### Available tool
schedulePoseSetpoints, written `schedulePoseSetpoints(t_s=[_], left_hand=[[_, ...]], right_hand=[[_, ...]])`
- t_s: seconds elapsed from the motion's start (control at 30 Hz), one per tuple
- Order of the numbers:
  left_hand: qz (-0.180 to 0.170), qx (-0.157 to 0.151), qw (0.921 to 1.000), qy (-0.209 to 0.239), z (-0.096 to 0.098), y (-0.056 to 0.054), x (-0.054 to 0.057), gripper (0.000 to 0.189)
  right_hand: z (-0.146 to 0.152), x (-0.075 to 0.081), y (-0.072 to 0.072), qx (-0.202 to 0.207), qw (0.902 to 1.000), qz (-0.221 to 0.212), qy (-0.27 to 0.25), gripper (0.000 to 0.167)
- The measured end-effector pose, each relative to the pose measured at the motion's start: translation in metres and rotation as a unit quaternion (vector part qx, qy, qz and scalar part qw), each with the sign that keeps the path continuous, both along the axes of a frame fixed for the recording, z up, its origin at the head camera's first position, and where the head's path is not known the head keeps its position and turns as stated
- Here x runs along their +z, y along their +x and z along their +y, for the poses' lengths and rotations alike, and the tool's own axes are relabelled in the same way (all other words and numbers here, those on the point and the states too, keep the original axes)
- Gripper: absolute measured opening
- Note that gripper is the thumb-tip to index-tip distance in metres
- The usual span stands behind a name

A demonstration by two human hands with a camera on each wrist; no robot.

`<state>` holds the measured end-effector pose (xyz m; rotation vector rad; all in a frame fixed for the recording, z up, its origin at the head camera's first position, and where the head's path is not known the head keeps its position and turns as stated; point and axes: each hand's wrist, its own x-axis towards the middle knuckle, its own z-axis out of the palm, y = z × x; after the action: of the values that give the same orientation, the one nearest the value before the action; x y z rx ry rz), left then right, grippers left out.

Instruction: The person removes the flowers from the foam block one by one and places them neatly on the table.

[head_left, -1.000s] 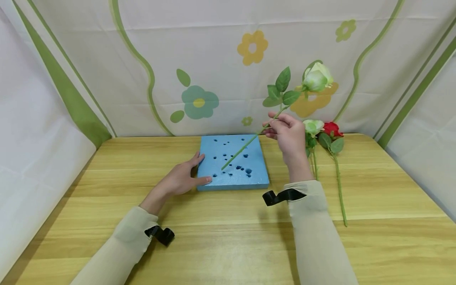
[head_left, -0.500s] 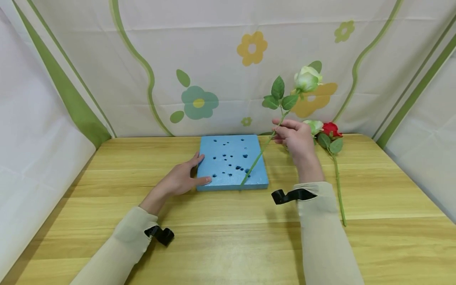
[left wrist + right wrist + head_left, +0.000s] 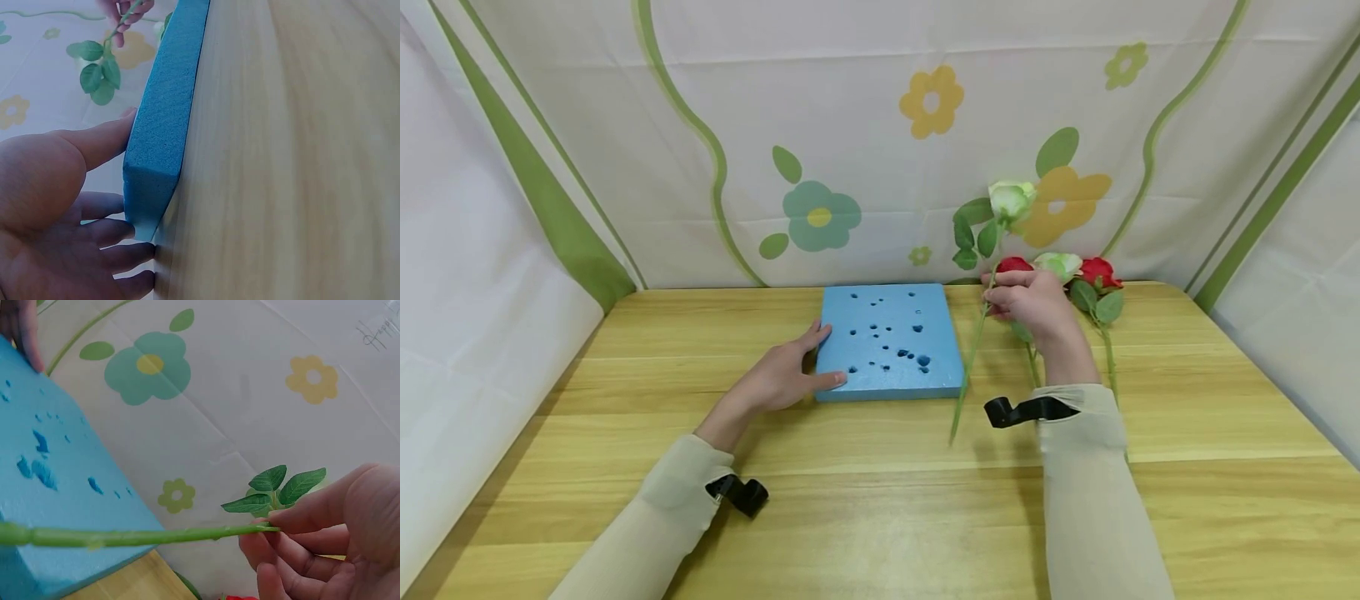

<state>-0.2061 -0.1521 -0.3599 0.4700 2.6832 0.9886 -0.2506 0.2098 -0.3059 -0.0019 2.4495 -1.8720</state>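
Observation:
A light blue foam block (image 3: 868,312) full of holes lies flat on the table. My left hand (image 3: 785,375) rests at its left side, thumb on the near corner and fingers extended against the edge, as the left wrist view shows too. To the right of the block, my right hand (image 3: 1037,308) pinches the green stem of a white-green artificial rose (image 3: 1011,200) between thumb and fingers. The rose stands nearly upright, bloom up; its stem (image 3: 150,537) crosses in front of the block's right edge in the right wrist view.
Behind and beside the right hand lie a red rose (image 3: 1015,264), another white-green rose (image 3: 1058,266) and a further red rose (image 3: 1099,272). Their stems run toward the near side of the wooden table (image 3: 880,517). A flower-patterned curtain (image 3: 850,83) hangs behind.
My right hand has moved right and slightly nearer with the rose, which has turned more upright. Its stem end has swung from over the block to beyond its right front corner. My left hand stays put.

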Motion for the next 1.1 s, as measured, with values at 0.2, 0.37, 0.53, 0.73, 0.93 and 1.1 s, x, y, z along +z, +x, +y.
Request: schedulePoseSetpoints(t_s=[0.2, 0.37, 0.53, 0.73, 0.93, 1.1], left_hand=[[-0.002, 0.002, 1.0, -0.001, 0.001, 0.0, 0.001, 0.091], [-0.002, 0.003, 1.0, 0.001, 0.002, 0.0, 0.001, 0.091], [-0.002, 0.002, 1.0, 0.001, 0.002, -0.001, 0.0, 0.091], [-0.003, 0.002, 1.0, 0.002, 0.002, -0.001, 0.001, 0.09], [-0.006, 0.004, 1.0, 0.002, 0.001, 0.0, 0.001, 0.091], [-0.009, 0.007, 0.9999, 0.003, 0.001, 0.001, 0.001, 0.09]], right_hand=[[0.003, -0.006, -0.001, 0.008, 0.9982, -0.023, 0.055, 0.044], [0.007, -0.013, -0.002, 0.023, 0.9951, -0.044, 0.085, 0.047], [0.01, -0.019, -0.003, 0.037, 0.9923, -0.059, 0.103, 0.046], [0.013, -0.026, -0.006, 0.05, 0.9886, -0.086, 0.113, 0.047], [0.013, -0.033, -0.008, 0.048, 0.9865, -0.089, 0.129, 0.041], [0.014, -0.037, -0.008, 0.042, 0.9859, -0.094, 0.132, 0.04]])
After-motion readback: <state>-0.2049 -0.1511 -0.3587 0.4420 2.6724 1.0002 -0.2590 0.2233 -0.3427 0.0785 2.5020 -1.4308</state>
